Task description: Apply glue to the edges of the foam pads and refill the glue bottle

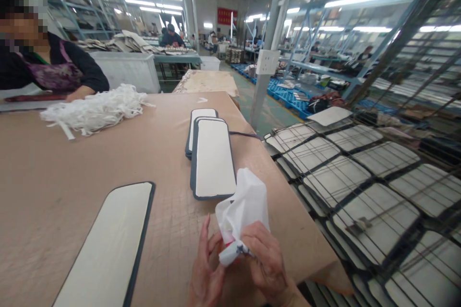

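Observation:
My right hand (264, 259) is closed around a crumpled, thin white sheet (248, 201), cloth or plastic, which puffs up above the fist. Dark print and a bit of pink-red show at its folded lower end. Beside that end is my left hand (207, 264), fingers stretched and apart; whether its fingertips touch the sheet is unclear. Just beyond both hands lies a stack of cream panels with dark edging, its top panel (215, 158) overlapping another panel (201, 117) behind. A longer cream panel (108, 244) lies on the table to the left.
Brown paper-like covering spreads over the table (173, 249). A heap of white strips (97, 108) sits at the far left near a co-worker (72, 67). Right of the table edge stands a wire rack (360, 192) with several cream panels. A post (264, 86) rises beyond the table.

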The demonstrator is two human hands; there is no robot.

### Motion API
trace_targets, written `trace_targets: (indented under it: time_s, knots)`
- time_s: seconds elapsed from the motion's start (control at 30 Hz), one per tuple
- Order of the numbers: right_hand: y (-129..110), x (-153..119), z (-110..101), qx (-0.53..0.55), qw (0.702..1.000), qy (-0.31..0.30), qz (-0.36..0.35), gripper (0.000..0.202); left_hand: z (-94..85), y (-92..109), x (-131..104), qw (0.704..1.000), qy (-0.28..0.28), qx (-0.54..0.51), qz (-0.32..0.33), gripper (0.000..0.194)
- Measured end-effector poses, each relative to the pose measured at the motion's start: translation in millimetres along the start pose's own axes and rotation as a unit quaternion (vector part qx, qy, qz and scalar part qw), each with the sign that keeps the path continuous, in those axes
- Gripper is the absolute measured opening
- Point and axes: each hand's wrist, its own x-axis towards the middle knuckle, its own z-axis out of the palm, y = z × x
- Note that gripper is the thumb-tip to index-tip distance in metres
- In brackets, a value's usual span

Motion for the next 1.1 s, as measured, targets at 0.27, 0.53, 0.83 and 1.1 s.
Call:
trace_targets:
  time_s: [0.27,0.53,0.83,1.1]
  knots:
    - [-12,-8,13,0.144,0.966,0.13,0.169,0.017,-1.4,3,2,0.998,-0.009,0.045,-0.033,0.091]
    - [-11,-13,26,0.321,0.851,0.206,0.361,0.01,-2.5,4,3,0.999,-0.006,0.021,-0.035,0.091]
    - [-13,-8,31,0.422,0.759,0.242,0.433,0.019,-3.2,6,6,0.999,0.0,0.007,-0.053,0.094]
    - [-16,0,27,0.229,0.921,0.198,0.245,0.024,-10.8,5,10,0.999,-0.029,0.011,-0.009,0.092]
